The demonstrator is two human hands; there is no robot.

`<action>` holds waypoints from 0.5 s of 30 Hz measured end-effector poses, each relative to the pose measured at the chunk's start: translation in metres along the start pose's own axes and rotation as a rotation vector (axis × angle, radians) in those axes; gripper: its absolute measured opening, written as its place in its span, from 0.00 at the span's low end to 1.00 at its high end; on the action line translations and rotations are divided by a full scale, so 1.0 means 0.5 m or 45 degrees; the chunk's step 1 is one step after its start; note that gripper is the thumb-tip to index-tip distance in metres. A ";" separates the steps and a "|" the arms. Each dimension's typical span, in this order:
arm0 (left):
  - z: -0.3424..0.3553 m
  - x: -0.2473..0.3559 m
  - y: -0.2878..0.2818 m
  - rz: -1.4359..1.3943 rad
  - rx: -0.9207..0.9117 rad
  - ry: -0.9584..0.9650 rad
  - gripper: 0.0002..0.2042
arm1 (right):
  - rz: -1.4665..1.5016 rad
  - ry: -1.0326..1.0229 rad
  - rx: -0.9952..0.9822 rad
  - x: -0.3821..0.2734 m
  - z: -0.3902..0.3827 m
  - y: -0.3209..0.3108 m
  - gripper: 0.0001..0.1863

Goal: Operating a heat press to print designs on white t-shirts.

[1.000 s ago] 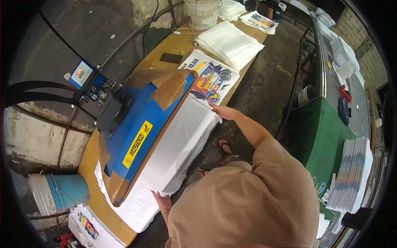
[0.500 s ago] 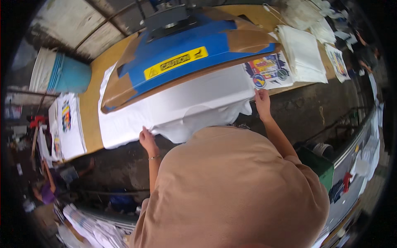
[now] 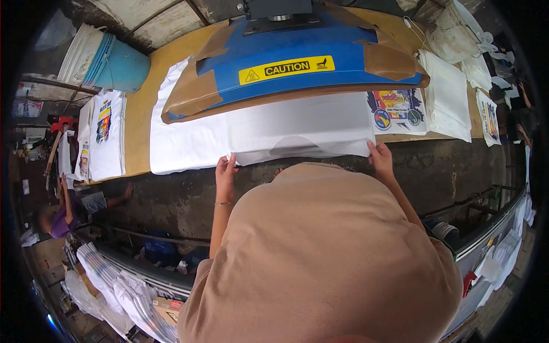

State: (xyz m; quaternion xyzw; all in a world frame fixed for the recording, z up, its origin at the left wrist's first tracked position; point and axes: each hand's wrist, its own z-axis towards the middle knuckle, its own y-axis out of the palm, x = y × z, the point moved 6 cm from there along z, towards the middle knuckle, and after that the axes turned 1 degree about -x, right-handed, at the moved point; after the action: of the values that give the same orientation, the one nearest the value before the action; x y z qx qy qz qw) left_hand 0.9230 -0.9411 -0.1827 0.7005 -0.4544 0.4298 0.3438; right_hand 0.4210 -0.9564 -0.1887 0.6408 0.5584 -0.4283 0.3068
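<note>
A thin white cloth (image 3: 191, 143) lies over the table's front edge, partly beneath the blue upper plate of a heat press (image 3: 297, 66). My left hand (image 3: 225, 174) pinches its front edge, thumb and fingers closed at the fabric. Farther right, my right hand (image 3: 380, 158) grips the same edge near a corner. Between my hands the cloth is drawn fairly flat, and a greyish see-through arc shows near its middle. The plate hides the cloth's far part. Beside the right hand is a white sheet with a colourful print (image 3: 397, 111).
White folded cloths (image 3: 446, 97) are stacked at the right of the table (image 3: 136, 106). Printed white shirts (image 3: 108, 140) lie at the left, below nested buckets (image 3: 117, 63). Behind me runs a rail (image 3: 154, 274) with cloths past it. A person in purple (image 3: 62, 222) is at far left.
The cloth's wrinkled, drooping front edge is now straighter and flatter between my hands. My left hand has risen and both hands have shifted right in the picture, as has the whole scene.
</note>
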 end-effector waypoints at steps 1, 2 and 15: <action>0.004 0.021 -0.014 0.199 -0.074 0.002 0.09 | -0.171 0.021 -0.026 0.010 0.005 -0.020 0.14; 0.003 0.043 -0.021 0.396 -0.141 0.005 0.08 | -0.172 0.019 -0.036 0.006 0.019 -0.039 0.14; 0.631 0.352 -0.011 -0.435 -0.790 0.734 0.24 | 0.614 -0.692 -0.240 -0.392 0.474 0.119 0.21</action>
State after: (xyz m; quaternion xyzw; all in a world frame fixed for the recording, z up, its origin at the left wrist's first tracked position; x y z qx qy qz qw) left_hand 1.0577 -1.2743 -0.1464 0.4811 -0.3254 0.3879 0.7157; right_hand 0.4285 -1.2628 -0.1243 0.5857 0.3267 -0.4450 0.5935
